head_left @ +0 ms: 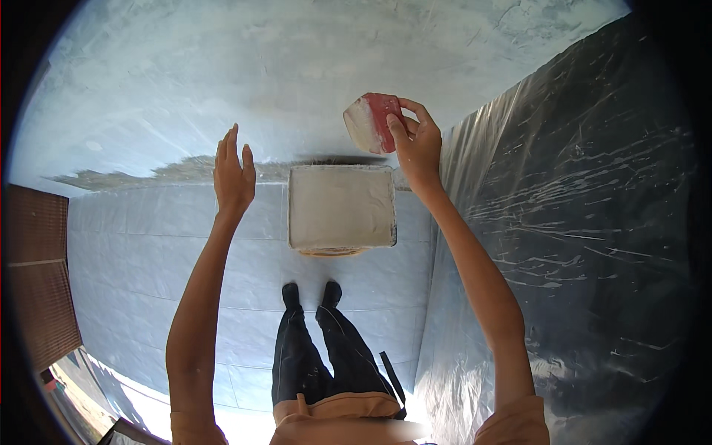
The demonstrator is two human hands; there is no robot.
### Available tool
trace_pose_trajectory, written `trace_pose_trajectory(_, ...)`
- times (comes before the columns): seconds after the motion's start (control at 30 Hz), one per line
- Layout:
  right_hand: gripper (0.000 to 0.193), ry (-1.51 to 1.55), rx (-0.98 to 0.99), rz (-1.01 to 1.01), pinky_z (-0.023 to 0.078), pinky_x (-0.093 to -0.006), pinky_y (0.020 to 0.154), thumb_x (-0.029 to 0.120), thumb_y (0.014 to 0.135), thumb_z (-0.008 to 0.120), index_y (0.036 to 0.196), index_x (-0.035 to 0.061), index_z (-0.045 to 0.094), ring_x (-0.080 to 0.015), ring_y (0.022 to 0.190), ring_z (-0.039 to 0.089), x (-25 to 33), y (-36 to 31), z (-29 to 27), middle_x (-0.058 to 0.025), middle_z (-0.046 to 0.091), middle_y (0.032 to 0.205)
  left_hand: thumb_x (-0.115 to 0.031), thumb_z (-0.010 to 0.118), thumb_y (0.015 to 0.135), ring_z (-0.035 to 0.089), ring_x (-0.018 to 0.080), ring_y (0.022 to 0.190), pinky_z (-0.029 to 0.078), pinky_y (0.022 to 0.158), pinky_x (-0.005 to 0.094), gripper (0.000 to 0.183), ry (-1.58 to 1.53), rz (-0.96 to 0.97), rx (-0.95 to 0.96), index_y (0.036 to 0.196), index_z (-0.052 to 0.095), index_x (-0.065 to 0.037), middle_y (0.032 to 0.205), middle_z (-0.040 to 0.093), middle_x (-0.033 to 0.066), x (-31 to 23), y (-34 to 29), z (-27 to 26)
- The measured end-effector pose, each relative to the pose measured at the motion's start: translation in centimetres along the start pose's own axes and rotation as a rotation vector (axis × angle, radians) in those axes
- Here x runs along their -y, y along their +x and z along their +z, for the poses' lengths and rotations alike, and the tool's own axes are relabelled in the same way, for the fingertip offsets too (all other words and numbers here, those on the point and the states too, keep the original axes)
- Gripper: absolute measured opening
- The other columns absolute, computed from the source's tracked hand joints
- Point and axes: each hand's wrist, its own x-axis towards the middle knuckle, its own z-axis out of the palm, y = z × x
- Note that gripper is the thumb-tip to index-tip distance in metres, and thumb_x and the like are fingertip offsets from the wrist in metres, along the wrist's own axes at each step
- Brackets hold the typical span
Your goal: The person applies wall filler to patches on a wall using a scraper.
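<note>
The right hand (420,141) has a flat red scraper (384,119) pinched along its right-hand edge, thumb laid on the near face and fingers curled around behind; the scraper is raised in front of the pale wall (222,81), a little beyond the tub and to its right; the grip is probably set at that edge to leave the opposite, pale-smeared side free and the fingers out of the smear. The left hand (234,174) is empty and open, its fingers straight and close together, raised to the left of the tub, perhaps for balance; whether it touches the wall I cannot tell from this overhead angle.

The rectangular tub (290,215) sits between the two forearms, ahead of the person's shoes (331,295) and close to the foot of the wall, presumably to be within easy reach of both hands; it holds an off-white paste (341,208), smooth and nearly level with the dark rim; a tan edge shows below its near side. A grey sheeted floor (148,259) runs beneath; clear plastic sheeting (578,222), streaked with white splashes, hangs on the right, seemingly as a shield against spatter.
</note>
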Motion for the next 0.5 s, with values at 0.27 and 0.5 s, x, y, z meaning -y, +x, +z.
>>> trace_pose_trajectory(0.27, 0.024, -0.271, 0.116, 0.183, 0.052, -0.0298, 0.072, 0.007, 0.09, 0.061, 0.114, 0.0014, 0.061, -0.0194, 0.078, 0.069, -13.5, -10.4, 4.1, -0.0195, 0.073, 0.093, -0.023, 0.041, 0.103, 0.049, 0.0419, 0.125, 0.04, 0.105, 0.0455, 0.045, -0.207, -0.284, 0.294, 0.142, 0.042, 0.0, 0.137, 0.05, 0.0255, 8.1, -15.3, 9.1)
trace_pose_trajectory(0.5, 0.021, -0.437, 0.377, 0.099, 0.053, -0.0352, 0.076, 0.004, 0.091, 0.06, 0.111, 0.0044, 0.061, -0.0326, 0.088, 0.071, -20.8, -17.6, 8.7, -0.0187, 0.072, 0.094, -0.029, 0.042, 0.103, 0.063, 0.0395, 0.111, 0.046, 0.098, 0.0398, 0.047, -0.389, -0.479, 0.518, 0.137, 0.048, 0.003, 0.122, 0.062, 0.0298, 12.3, -24.0, 13.3)
